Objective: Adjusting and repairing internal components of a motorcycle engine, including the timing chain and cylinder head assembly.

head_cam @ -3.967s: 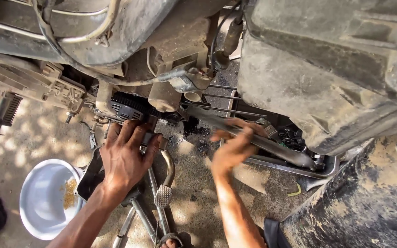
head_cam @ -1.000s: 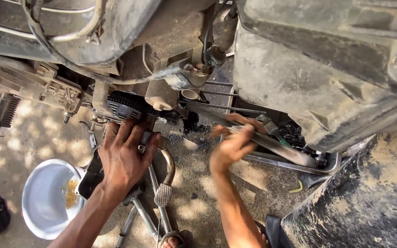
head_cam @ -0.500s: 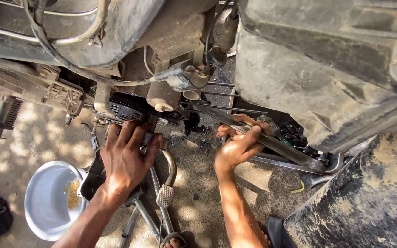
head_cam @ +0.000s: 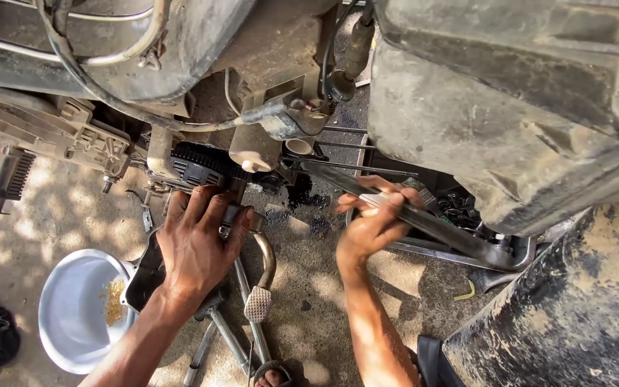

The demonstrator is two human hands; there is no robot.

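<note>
Head view: the left hand presses flat, fingers spread, on the black ribbed engine casing. The right hand clenches a long greasy steel bar under the motorcycle; probably stiff, heavy, slippery, best gripped mid-length.

Right hand: four seconds ago fingers spread loose at 4 o'clock of ribbed engine block, palm clear of dark metal bar; now fingers curl over bar, thumb pressed along it, hand shifted slightly toward 12 o'clock. Small pale piece now shows between fingertips; kind unclear.

Left hand: fingers slightly more closed over black part below block, wrist nudged toward 3 o'clock.

White bowl: slides slightly toward 3 o'clock in frame, from camera shift.
</note>
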